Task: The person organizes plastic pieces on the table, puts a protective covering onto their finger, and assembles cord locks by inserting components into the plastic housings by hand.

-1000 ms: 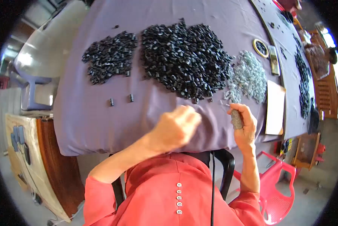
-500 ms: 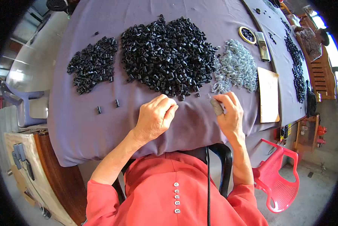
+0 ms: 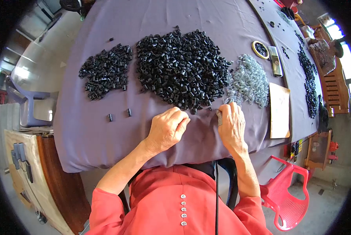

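Observation:
My left hand (image 3: 167,130) is closed, thumb against curled fingers, just in front of a large heap of small black hollow plastic parts (image 3: 183,68). Anything in its fingertips is too small to make out. At the near edge of a pile of small clear or silvery pieces, which look like tiny springs (image 3: 250,80), is my right hand (image 3: 233,127). Its fingers point down together beside a thumb with a grey wrap (image 3: 219,117); their tips are partly hidden. A smaller heap of black parts (image 3: 107,72) lies to the left, with two single black pieces (image 3: 129,112) nearer me.
A purple-grey cloth (image 3: 93,145) covers the table. On the right are a tape roll (image 3: 260,49), a flat clear-and-gold pack (image 3: 275,61) and a cardboard sheet (image 3: 280,111). More black parts (image 3: 308,74) lie beyond. A pink chair (image 3: 287,192) stands at the lower right.
The view has shifted, so the table appears lower. My right hand has turned, fingers now pointing forward and down at the clear pieces. My left hand stays closed near the black heap.

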A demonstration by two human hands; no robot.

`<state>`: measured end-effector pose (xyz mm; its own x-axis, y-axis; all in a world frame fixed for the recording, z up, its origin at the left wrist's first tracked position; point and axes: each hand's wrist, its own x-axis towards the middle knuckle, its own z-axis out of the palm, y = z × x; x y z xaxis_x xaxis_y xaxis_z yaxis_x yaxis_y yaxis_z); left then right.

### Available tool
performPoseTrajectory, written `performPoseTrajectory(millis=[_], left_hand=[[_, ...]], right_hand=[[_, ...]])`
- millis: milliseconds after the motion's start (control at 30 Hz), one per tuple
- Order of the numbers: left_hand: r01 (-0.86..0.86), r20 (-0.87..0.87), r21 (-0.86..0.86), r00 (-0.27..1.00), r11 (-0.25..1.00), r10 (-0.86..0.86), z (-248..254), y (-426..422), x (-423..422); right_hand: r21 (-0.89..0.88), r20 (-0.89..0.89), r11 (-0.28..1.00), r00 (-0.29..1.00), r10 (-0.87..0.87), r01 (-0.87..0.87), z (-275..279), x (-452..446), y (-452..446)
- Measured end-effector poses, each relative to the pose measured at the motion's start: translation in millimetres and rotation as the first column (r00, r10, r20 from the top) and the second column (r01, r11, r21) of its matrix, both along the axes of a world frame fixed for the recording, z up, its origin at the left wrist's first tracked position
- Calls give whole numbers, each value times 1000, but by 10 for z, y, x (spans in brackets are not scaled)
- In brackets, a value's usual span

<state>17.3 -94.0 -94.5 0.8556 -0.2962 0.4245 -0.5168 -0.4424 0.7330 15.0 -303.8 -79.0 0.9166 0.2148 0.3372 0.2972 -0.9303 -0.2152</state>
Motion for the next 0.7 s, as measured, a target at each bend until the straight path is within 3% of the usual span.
performPoseTrajectory(millis=[100, 333, 533, 600, 700], left_hand=[[-3, 4, 1, 1000, 1000, 3, -17, 4, -3], [-70, -56, -79, 996, 994, 65, 68, 74, 63], [-288, 145, 31, 949, 957, 281, 234, 80, 497], [-289, 107, -1, 952, 957, 288, 246, 43, 596], [-295, 216, 38, 935, 955, 280, 343, -102, 632]], right_hand=[[4, -9, 1000, 1000, 14, -14, -17, -8, -21], [376, -9, 926, 1000, -25, 27, -6, -79, -5], [563, -72, 826, 997, 14, 29, -52, -167, 164], [570, -49, 821, 999, 13, 17, -108, -171, 176], [596, -27, 803, 1000, -1, 17, -123, -186, 176]])
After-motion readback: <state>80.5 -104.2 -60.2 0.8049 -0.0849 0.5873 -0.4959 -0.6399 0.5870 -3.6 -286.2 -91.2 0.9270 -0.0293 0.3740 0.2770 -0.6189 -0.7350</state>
